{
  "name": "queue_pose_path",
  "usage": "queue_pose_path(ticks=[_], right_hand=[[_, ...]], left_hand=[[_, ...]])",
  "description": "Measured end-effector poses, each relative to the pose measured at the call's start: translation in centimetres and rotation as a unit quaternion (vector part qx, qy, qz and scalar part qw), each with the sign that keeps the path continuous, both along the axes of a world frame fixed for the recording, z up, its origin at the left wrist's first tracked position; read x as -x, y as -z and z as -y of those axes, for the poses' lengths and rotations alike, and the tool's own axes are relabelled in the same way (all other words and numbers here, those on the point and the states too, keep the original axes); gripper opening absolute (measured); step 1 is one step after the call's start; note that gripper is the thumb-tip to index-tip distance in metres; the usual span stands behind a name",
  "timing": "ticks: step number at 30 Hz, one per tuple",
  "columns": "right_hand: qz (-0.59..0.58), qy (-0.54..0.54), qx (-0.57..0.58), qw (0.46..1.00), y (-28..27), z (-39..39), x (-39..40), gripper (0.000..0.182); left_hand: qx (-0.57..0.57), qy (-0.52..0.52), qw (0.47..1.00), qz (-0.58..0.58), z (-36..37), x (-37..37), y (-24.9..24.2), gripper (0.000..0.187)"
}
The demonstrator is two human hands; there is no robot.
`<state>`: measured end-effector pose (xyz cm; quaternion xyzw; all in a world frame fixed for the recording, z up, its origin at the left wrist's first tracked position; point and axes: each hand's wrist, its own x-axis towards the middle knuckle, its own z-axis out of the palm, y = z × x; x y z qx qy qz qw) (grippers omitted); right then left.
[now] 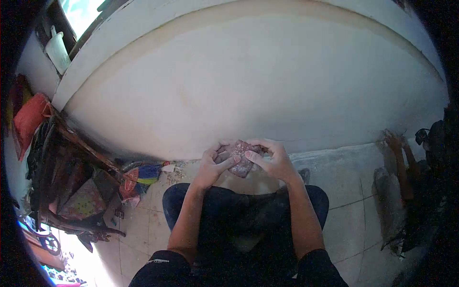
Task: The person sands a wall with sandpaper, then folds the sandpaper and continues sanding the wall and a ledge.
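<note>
A dark reddish-brown, folded piece of what looks like sandpaper (242,165), speckled with white dust, is held up between my two hands, in front of the lower wall. My left hand (221,162) grips its left side, thumb pressed on its face. From the right, my right hand (270,160) pinches it with the thumb across the front and the fingers behind. Whitish dust coats both hands. The fingertips behind the piece are hidden.
The pale wall (215,81) rises in front of my knees. At left stand a cluttered wooden chair (86,167) and a red bag (31,119). Another person (416,167) is at right, one hand (394,139) near the wall. Tiled floor (344,229) lies below.
</note>
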<state>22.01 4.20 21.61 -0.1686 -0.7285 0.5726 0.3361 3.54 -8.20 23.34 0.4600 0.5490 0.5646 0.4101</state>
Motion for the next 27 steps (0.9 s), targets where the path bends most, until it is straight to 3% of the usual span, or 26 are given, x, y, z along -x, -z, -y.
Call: queue_pose_path(ticks=[6,9,11,12,13,14,15,17,20,21,25,27], right_hand=[[-0.019,-0.012,-0.004,1.000,-1.0,0.1,-0.3,0.034],[0.048,0.048,-0.049,0.997,-0.2,0.4,-0.2,0.038],[-0.039,0.108,-0.032,0.993,0.2,0.6,0.3,0.045],[-0.043,0.107,-0.034,0.993,0.6,0.3,0.4,0.045],[-0.024,0.101,-0.022,0.994,1.0,-0.1,0.2,0.052],[-0.005,0.094,-0.010,0.995,1.3,-0.5,0.1,0.059],[-0.007,0.091,-0.012,0.996,1.5,-0.6,0.1,0.059],[0.024,0.098,-0.014,0.995,1.8,-0.6,0.2,0.052],[0.030,0.087,-0.018,0.996,2.8,-0.5,0.8,0.047],[0.027,0.086,-0.021,0.996,2.9,-0.3,0.9,0.047],[0.018,0.098,-0.009,0.995,3.0,-0.1,0.8,0.044],[0.025,0.094,0.001,0.995,3.0,0.0,0.7,0.044]], left_hand=[[0.068,0.014,0.991,0.116,-0.9,0.3,-0.5,0.035],[0.054,-0.004,0.998,0.038,-0.7,0.6,-1.0,0.032],[-0.060,-0.143,0.984,-0.086,0.0,0.4,-2.3,0.023],[-0.063,-0.144,0.984,-0.089,-0.1,0.7,-2.7,0.023],[-0.170,-0.259,0.921,-0.235,-0.3,1.1,-3.3,0.019],[-0.268,-0.361,0.813,-0.369,-0.6,1.6,-4.0,0.015],[-0.269,-0.364,0.811,-0.371,-1.2,2.4,-5.1,0.015],[-0.388,-0.445,0.601,-0.539,-3.1,4.7,-8.0,0.018],[-0.354,-0.423,0.621,-0.557,-6.1,8.0,-8.0,0.030],[-0.326,-0.399,0.654,-0.554,-6.7,8.0,-7.5,0.034],[-0.270,-0.362,0.642,-0.619,-8.1,7.3,-3.8,0.046],[-0.212,-0.324,0.668,-0.636,-7.9,6.2,-1.3,0.063]])
